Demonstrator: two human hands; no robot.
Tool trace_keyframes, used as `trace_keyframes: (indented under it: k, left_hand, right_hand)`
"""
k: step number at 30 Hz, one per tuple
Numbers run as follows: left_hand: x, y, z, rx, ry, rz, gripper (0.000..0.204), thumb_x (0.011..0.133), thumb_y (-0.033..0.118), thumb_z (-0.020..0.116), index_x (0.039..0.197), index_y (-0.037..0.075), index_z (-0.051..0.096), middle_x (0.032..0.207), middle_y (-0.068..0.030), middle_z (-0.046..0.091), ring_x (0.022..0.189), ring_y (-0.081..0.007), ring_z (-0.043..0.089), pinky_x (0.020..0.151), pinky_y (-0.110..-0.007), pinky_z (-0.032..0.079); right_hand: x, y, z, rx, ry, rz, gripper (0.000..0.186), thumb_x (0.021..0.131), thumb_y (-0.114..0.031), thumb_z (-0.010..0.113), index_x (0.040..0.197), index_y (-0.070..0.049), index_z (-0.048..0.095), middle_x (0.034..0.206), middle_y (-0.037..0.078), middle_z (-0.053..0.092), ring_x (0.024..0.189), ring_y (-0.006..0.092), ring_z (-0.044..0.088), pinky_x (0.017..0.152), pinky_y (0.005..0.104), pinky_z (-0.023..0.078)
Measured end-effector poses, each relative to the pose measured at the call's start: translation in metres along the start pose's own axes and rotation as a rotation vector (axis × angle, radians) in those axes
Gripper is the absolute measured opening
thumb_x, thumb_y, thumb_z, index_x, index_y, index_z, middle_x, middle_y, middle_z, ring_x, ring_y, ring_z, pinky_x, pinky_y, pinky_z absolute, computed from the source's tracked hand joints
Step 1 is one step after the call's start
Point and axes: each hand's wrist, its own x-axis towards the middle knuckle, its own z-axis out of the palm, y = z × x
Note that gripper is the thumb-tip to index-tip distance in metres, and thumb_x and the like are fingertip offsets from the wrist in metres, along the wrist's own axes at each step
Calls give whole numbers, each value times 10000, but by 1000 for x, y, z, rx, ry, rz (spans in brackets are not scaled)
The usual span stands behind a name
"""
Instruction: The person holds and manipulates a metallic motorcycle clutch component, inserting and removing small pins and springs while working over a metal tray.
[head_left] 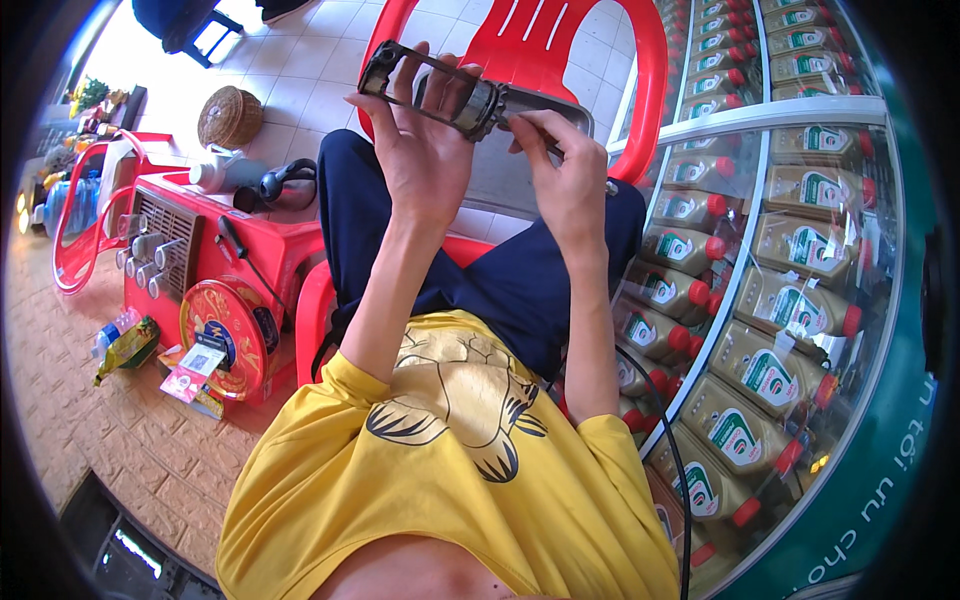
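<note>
My left hand (430, 165) is raised over my lap, palm up, and holds a dark metal mechanical part (482, 108). The part has an open frame of long bars on the left and a shiny cylinder with a toothed-looking rim on the right. Some of my left fingers pass behind or between the bars. With thumb and forefinger, my right hand (567, 185) pinches at the part's right end; the tips cover what exactly they grip. Beneath both hands, a grey tray (495, 185) lies on a red plastic chair (645, 60) facing me.
At right stands a glass-fronted case with rows of gold bottles (770, 380) with red caps. A red stool (290, 235) at left carries a grey power tool (240, 172); a round red tin (225, 335) leans near it. A wicker basket (230, 118) sits on the tiles.
</note>
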Motion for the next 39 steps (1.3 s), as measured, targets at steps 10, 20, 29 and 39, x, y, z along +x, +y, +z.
trace_keyframes:
  k: [10,20,29,39]
  left_hand:
    - [1,1,-6,-261,-17,-73,730,900,610,599,1395,82,506,1362,-95,544,1305,-334,476,1138,-546,342]
    - [-1,0,3,-207,32,-108,823,875,648,601,1447,72,464,1439,-96,518,1355,-297,452,1158,-522,337]
    - [-5,5,15,159,44,-6,894,874,757,500,1398,37,432,1384,-81,515,1335,-264,491,1035,-387,480]
    - [-3,8,15,257,-40,140,820,906,736,443,1394,76,427,1392,-102,477,1301,-353,526,1030,-431,511]
  right_hand:
    - [-2,9,12,-384,431,-513,119,752,-81,801,832,-140,735,798,-26,671,749,168,626,664,327,449]
    - [-1,19,-1,-488,457,-690,120,719,-103,819,793,-163,745,794,-65,658,749,140,610,639,304,401]
    - [1,17,-1,-466,538,-712,156,686,-103,842,810,-174,779,709,-62,580,693,137,545,613,313,362]
    - [-3,-11,-9,-283,152,-309,87,831,-136,775,905,-93,758,748,11,661,720,183,612,602,328,479]
